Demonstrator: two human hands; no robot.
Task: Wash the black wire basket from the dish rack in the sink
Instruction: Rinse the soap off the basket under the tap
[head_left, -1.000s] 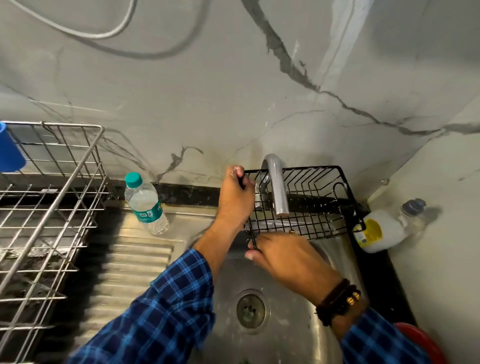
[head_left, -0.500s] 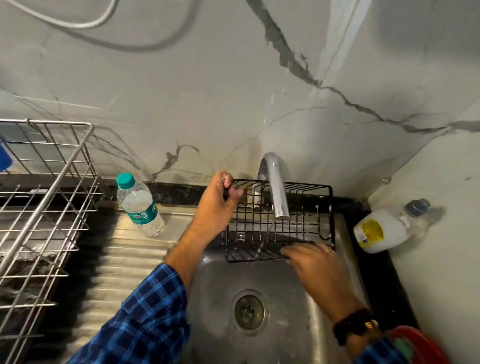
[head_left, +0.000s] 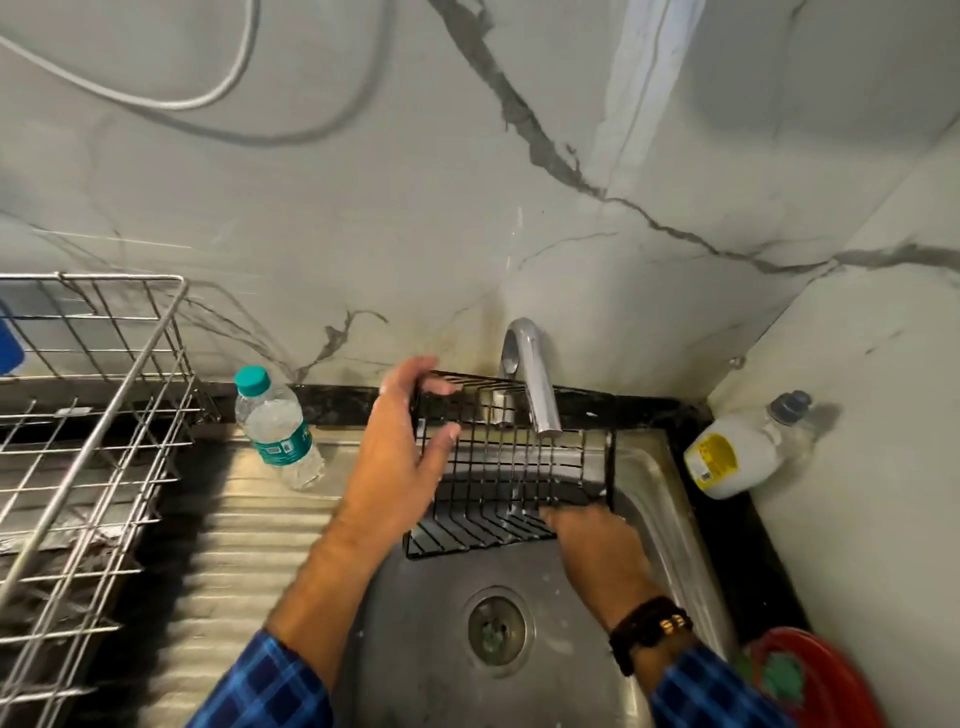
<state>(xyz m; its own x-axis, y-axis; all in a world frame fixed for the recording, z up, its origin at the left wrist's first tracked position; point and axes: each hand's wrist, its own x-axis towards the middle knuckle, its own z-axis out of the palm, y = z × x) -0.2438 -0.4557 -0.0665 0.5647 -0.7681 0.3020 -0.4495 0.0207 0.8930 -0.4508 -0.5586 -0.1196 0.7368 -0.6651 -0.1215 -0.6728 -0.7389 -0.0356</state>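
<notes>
Black wire basket (head_left: 519, 467), already out of the steel dish rack (head_left: 93, 428), stood tilted in the stainless sink (head_left: 660, 499) under the chrome tap (head_left: 535, 384), left hand (head_left: 410, 462) spread against its end, right hand (head_left: 592, 540) at its front rim, grip unclear; rinsing appeared under way, unfinished

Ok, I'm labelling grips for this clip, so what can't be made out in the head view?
Head view only:
Right hand: fingers hidden behind the black wire basket, grip unclear.
Left hand: motion-blurred, grip unclear.
Yellow label on the white plastic bottle: too small to read.
Red round plastic item: cut by bottom-right corner.
Blue item: cut by left edge.
</notes>
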